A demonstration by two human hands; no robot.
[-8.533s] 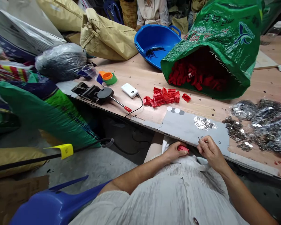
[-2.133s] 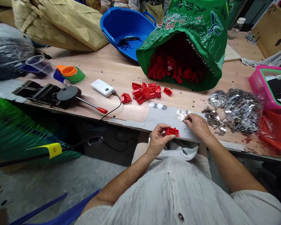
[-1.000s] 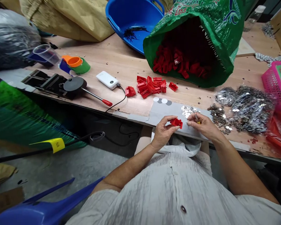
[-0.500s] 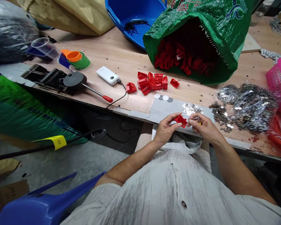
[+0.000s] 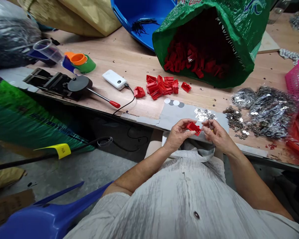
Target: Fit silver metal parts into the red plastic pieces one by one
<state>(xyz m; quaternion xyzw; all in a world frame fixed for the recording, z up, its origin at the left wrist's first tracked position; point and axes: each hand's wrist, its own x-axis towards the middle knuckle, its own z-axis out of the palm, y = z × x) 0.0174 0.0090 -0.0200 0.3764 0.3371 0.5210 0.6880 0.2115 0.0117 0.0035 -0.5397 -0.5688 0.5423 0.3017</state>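
Observation:
My left hand [image 5: 177, 134] grips a small red plastic housing [image 5: 193, 128] between thumb and fingers, just above the table's front edge. Close to the housing's right end, the fingers of my right hand [image 5: 216, 134] are pinched round a small tool with a thin metal shaft and a yellow part [image 5: 212, 130]; most of it is hidden by the fingers. Behind the hands, shiny flat metal pieces [image 5: 204, 114] lie spread on a grey sheet [image 5: 174, 114]. A loose pile of red housings [image 5: 161, 87] sits farther back on the table.
A green sack [image 5: 241, 74] full of red housings lies open at the back. Bagged metal parts [image 5: 272, 113] and a pink basket [image 5: 295, 78] stand right. Leftward are a white power bank [image 5: 114, 79] with a cable and a lever device [image 5: 79, 83]. Behind is a blue basin [image 5: 119, 15].
Both hands have shifted very slightly right with the red housing. Less of the yellow part shows in my right hand. The view has moved a little.

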